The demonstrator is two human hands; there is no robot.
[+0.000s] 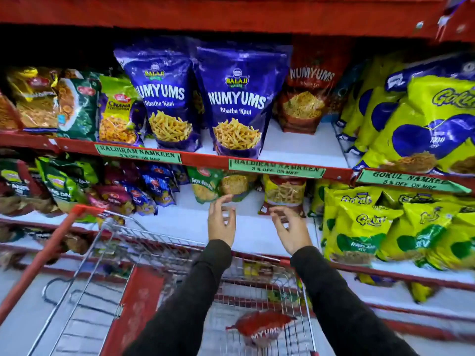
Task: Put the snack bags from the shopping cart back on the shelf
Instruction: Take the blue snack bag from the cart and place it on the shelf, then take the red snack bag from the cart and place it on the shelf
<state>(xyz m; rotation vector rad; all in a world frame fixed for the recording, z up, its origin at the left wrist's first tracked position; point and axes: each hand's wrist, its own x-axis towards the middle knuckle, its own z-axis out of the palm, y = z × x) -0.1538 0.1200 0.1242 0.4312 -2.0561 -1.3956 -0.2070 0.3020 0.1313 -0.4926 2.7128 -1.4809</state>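
Observation:
Two blue Numyums bags (237,104) stand upright side by side on the upper shelf (205,160), and a red Numyums bag (304,93) stands behind them to the right. Another red Numyums bag (261,330) lies in the wire shopping cart (159,242) below my arms. My left hand (221,222) and my right hand (289,228) hover empty, fingers apart, in front of the lower shelf (252,232), well below the blue bags.
Green and yellow Haldiram packs (79,106) fill the upper shelf's left. Yellow Gokul bags (421,124) crowd the right on both levels. Small packs (284,194) sit at the back of the lower shelf. The cart's red handle (41,260) slants at the left.

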